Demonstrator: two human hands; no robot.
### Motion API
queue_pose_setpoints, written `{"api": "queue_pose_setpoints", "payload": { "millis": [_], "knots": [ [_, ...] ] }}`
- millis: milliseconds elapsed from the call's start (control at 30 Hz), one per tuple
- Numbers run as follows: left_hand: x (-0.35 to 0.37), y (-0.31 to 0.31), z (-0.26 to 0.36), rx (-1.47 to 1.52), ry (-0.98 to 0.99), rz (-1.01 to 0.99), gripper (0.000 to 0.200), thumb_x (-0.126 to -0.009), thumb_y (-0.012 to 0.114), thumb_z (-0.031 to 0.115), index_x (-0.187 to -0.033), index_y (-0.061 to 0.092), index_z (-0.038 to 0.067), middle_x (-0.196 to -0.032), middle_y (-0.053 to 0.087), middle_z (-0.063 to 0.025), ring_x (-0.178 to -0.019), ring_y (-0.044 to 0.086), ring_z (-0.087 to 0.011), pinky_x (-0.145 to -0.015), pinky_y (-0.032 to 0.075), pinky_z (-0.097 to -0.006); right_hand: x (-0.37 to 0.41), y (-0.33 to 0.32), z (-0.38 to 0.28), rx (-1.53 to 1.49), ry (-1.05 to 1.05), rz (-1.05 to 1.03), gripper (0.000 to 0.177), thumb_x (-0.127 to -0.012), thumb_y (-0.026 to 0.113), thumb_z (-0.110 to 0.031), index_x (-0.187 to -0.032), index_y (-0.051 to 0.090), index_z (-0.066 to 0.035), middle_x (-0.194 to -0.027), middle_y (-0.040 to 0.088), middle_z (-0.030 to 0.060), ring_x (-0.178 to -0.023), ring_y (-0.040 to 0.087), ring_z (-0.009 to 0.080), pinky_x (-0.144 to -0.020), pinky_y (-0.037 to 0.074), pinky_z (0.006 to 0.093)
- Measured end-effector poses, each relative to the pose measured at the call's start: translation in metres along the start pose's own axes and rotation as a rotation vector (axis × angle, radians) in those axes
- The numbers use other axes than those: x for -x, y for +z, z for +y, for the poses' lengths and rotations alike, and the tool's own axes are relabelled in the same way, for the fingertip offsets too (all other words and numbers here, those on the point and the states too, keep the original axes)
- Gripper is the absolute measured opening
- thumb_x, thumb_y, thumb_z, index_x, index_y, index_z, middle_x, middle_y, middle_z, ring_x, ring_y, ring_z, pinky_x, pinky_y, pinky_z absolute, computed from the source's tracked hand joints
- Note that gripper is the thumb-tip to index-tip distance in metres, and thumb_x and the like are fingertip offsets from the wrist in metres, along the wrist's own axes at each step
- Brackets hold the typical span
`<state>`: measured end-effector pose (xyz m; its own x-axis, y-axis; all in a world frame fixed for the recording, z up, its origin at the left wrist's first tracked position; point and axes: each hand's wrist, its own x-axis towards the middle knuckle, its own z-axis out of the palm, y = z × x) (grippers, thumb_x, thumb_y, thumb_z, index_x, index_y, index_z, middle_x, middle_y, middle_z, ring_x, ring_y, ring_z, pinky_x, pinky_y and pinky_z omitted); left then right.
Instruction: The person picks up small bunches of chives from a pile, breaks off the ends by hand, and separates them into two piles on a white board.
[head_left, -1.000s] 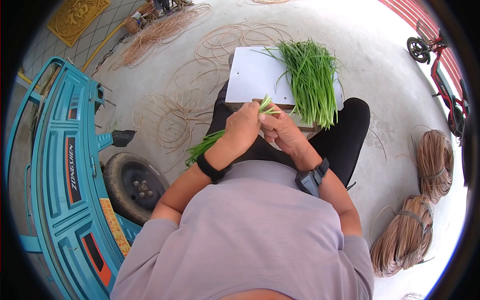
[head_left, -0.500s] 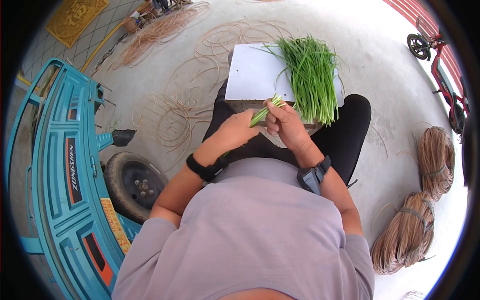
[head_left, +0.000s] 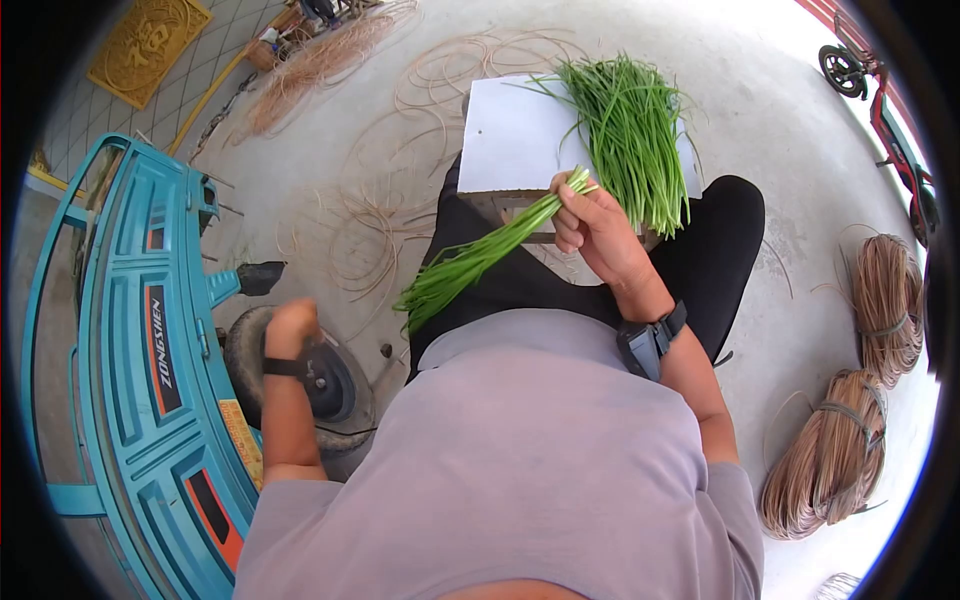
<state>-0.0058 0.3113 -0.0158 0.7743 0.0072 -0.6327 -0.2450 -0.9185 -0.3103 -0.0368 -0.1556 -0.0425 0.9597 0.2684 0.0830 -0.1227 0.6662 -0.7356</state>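
My right hand (head_left: 592,222) is closed around the pale stem ends of a bunch of garlic chives (head_left: 480,258), in front of the white board. Its green leaves slant down to the left over my left thigh. My left hand (head_left: 293,325) is out to the left, above the wheel and apart from the chives; it is smeared by motion and its fingers cannot be made out. A larger pile of garlic chives (head_left: 632,140) lies on the right part of the white board (head_left: 510,130), stem ends toward me.
A blue cargo vehicle (head_left: 140,330) with a wheel (head_left: 335,385) stands close on my left. Coils of thin cane (head_left: 365,235) lie on the concrete floor. Tied cane bundles (head_left: 830,450) lie at right, with a red scooter (head_left: 895,150) beyond.
My left hand has let go of the chives and swung out left and toward me. The right hand keeps the bunch, whose leaves now show at full length.
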Motion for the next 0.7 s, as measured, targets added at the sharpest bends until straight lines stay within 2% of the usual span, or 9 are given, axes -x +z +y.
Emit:
{"api": "queue_pose_setpoints", "payload": {
  "millis": [33,100,167,233,367,467,567,600,700],
  "knots": [
    [0.017,-0.012,0.005,-0.006,-0.01,0.077,0.047,-0.085,0.066,0.028,-0.12,0.059,-0.002,-0.116,0.064,-0.0207,-0.109,0.062,-0.0275,-0.091,0.049,-0.0374,0.001,0.0,-0.001,0.002,-0.002,-0.04,0.018,-0.098,0.053,-0.025,-0.104,0.052,-0.008,-0.063,0.037,-0.0048,-0.051,0.037,0.0065,-0.05,0.037,0.0233],
    [0.037,-0.063,0.043,0.696,0.294,0.186,0.056,-0.089,0.063,0.031,-0.131,0.049,-0.003,-0.128,0.058,-0.0182,-0.118,0.055,-0.0267,-0.099,0.043,-0.0351,0.002,0.001,0.0,0.007,0.013,-0.126,0.018,-0.098,0.054,-0.025,-0.103,0.051,-0.008,-0.062,0.036,-0.005,-0.051,0.037,0.0066,-0.049,0.037,0.0234],
    [0.06,-0.108,0.105,0.975,0.731,0.297,0.056,-0.094,0.056,0.033,-0.135,0.045,-0.004,-0.128,0.057,-0.0175,-0.12,0.052,-0.0255,-0.101,0.041,-0.034,0.003,0.003,-0.001,-0.006,0.037,-0.213,0.019,-0.097,0.055,-0.025,-0.103,0.051,-0.007,-0.062,0.036,-0.005,-0.05,0.037,0.0068,-0.049,0.038,0.0236],
    [0.043,-0.119,0.152,1.115,1.101,0.218,0.066,-0.095,0.052,0.046,-0.139,0.04,-0.003,-0.134,0.053,-0.0158,-0.124,0.049,-0.0212,-0.1,0.039,-0.0316,0.005,0.005,-0.004,-0.007,0.043,-0.27,0.019,-0.097,0.055,-0.025,-0.102,0.052,-0.007,-0.061,0.036,-0.0052,-0.05,0.037,0.0068,-0.049,0.038,0.0236],
    [0.027,-0.142,0.218,0.949,1.112,-0.184,0.064,-0.095,0.053,0.047,-0.133,0.045,-0.004,-0.116,0.061,-0.016,-0.105,0.058,-0.0188,-0.09,0.044,-0.0287,0.01,0.003,-0.008,-0.013,0.025,-0.279,0.02,-0.098,0.053,-0.024,-0.099,0.052,-0.004,-0.06,0.036,-0.0053,-0.049,0.038,0.0065,-0.049,0.039,0.023],
    [-0.007,-0.128,0.241,1.274,1.293,-0.583,0.049,-0.095,0.055,0.041,-0.119,0.052,-0.002,-0.097,0.064,-0.012,-0.085,0.063,-0.0176,-0.076,0.049,-0.0265,0.011,-0.006,-0.011,-0.037,0.022,-0.246,0.02,-0.098,0.053,-0.024,-0.104,0.053,-0.004,-0.061,0.036,-0.0053,-0.049,0.037,0.0061,-0.048,0.039,0.0225],
    [0.005,-0.117,0.254,1.583,1.105,-0.579,0.035,-0.095,0.058,0.035,-0.106,0.054,0.002,-0.081,0.061,-0.0074,-0.064,0.061,-0.0139,-0.059,0.049,-0.0255,0.01,-0.013,-0.013,0.006,0.037,-0.183,0.025,-0.097,0.053,-0.024,-0.112,0.052,-0.004,-0.062,0.037,-0.005,-0.051,0.039,0.0056,-0.048,0.038,0.0225],
    [0.016,-0.122,0.255,1.61,1.076,-0.506,0.03,-0.095,0.059,0.032,-0.103,0.055,0.003,-0.076,0.058,-0.0049,-0.055,0.055,-0.0103,-0.049,0.046,-0.0233,0.009,-0.008,-0.014,0.037,0.016,-0.154,0.031,-0.097,0.055,-0.026,-0.118,0.05,-0.004,-0.063,0.04,-0.0044,-0.053,0.041,0.0058,-0.049,0.039,0.0223],
    [0.014,-0.122,0.25,1.596,0.924,-0.241,0.029,-0.094,0.061,0.03,-0.104,0.055,0.004,-0.077,0.058,-0.0044,-0.055,0.052,-0.0075,-0.049,0.044,-0.0203,0.007,-0.008,-0.009,0.059,-0.046,-0.057,0.034,-0.096,0.056,-0.028,-0.12,0.049,-0.004,-0.066,0.043,-0.0036,-0.055,0.042,0.0068,-0.05,0.041,0.0232]
  ]
}}
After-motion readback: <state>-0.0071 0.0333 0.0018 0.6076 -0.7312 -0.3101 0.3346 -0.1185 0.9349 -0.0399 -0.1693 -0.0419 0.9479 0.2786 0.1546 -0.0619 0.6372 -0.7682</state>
